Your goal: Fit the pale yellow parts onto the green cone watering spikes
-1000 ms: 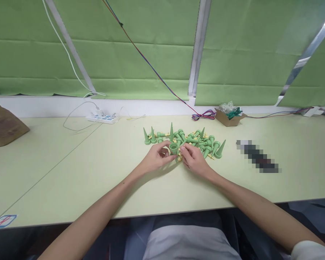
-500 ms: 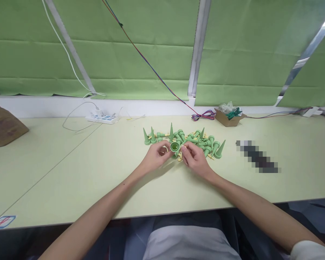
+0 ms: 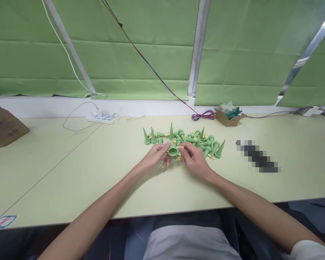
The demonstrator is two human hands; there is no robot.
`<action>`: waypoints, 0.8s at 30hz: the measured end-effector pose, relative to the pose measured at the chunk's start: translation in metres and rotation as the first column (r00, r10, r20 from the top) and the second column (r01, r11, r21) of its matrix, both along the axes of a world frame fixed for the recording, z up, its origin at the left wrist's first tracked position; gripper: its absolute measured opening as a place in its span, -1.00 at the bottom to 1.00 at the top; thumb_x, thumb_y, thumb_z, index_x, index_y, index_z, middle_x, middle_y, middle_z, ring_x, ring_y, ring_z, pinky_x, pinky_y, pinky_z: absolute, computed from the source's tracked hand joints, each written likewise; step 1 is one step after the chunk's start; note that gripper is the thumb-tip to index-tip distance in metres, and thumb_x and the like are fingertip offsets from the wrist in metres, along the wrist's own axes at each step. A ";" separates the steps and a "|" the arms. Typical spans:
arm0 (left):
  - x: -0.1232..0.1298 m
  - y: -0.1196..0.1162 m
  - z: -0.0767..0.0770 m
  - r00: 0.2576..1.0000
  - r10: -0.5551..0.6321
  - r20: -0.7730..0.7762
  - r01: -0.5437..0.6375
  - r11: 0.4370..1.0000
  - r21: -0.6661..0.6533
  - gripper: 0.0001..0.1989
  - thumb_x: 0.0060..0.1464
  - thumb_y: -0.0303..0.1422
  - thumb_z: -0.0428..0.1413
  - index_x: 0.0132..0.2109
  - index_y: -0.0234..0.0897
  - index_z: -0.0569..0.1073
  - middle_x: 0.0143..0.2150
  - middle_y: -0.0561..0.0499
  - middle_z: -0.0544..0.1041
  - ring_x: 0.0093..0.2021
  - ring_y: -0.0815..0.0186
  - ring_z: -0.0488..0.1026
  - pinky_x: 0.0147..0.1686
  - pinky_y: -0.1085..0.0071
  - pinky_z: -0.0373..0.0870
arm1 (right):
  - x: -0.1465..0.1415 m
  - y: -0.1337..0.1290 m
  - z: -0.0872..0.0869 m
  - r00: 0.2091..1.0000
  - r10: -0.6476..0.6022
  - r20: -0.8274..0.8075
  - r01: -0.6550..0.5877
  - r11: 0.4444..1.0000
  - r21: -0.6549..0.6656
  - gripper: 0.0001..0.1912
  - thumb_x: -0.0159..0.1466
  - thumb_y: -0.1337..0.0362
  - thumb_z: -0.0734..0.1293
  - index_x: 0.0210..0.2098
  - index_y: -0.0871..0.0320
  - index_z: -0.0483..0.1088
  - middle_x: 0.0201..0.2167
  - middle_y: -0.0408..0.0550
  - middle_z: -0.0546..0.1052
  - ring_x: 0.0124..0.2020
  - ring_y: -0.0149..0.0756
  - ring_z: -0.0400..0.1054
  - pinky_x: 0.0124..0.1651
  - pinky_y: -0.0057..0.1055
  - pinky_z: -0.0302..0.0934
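Observation:
My left hand (image 3: pixel 157 155) grips a green cone piece (image 3: pixel 173 151) at the near edge of the pile, its round open end facing me. Close on its right, my right hand (image 3: pixel 194 158) pinches a small yellow piece (image 3: pixel 181 147) between thumb and fingers, near the rim of the green one. Behind both hands lies a pile of green cones (image 3: pixel 190 139) mixed with small yellow parts. Some cones stand point up, such as one (image 3: pixel 146 138) at the pile's left and a tilted one (image 3: pixel 220 151) at its right.
A small cardboard box (image 3: pixel 229 121) holding clear and green material sits at the back right, beside coiled red and blue wire (image 3: pixel 204 115). A power strip (image 3: pixel 103 118) is at the back left, a brown paper bag (image 3: pixel 5 126) at the far left. A pixelated dark object (image 3: pixel 258 157) lies at right.
The green piece has tipped and moved slightly down and left, so its opening shows lower. My left fingers have shifted around it. The yellow piece shows more clearly in my right hand.

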State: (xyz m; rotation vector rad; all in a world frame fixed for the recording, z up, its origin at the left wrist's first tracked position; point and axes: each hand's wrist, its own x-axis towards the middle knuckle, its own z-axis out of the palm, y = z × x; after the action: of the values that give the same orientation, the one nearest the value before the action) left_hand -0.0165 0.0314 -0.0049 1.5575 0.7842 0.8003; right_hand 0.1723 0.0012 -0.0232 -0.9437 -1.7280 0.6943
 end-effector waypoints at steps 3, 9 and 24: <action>-0.001 -0.002 0.001 1.000 0.002 -0.006 -0.002 0.999 0.036 -0.52 0.19 0.04 0.06 -0.40 -0.33 0.41 -0.60 0.07 0.34 -0.59 0.41 0.34 -0.56 0.45 0.27 | 0.001 0.000 0.000 1.000 0.000 0.020 0.000 1.000 -0.011 -0.78 0.42 0.13 0.16 -0.22 0.11 0.34 -0.60 -0.24 0.27 -0.58 -0.39 0.13 -0.47 -0.43 0.02; -0.003 -0.003 0.003 1.000 -0.002 -0.006 0.002 0.999 0.053 -0.58 0.20 -0.02 0.09 -0.39 -0.31 0.40 -0.57 0.08 0.34 -0.55 0.40 0.36 -0.55 0.45 0.28 | 0.002 0.002 -0.002 0.996 -0.025 0.081 0.025 1.000 -0.001 -0.76 0.42 0.13 0.15 -0.29 0.10 0.30 -0.61 -0.26 0.22 -0.59 -0.40 0.06 -0.47 -0.42 -0.03; 0.000 -0.011 0.009 0.968 0.162 -0.190 -0.078 0.920 0.384 -0.75 0.17 -0.17 0.13 -0.31 -0.28 0.43 -0.49 0.08 0.31 -0.50 0.40 0.29 -0.55 0.48 0.19 | 0.001 0.002 -0.001 0.987 -0.078 0.143 0.078 0.997 0.005 -0.64 0.43 0.11 0.13 -0.47 0.10 0.10 -0.60 -0.24 0.14 -0.57 -0.40 0.01 -0.47 -0.41 -0.09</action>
State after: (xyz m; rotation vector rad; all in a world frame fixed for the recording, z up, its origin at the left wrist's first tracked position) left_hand -0.0165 0.0201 0.0041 1.9791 0.9336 0.9183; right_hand 0.1729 0.0035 -0.0245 -1.0789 -1.8053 0.5881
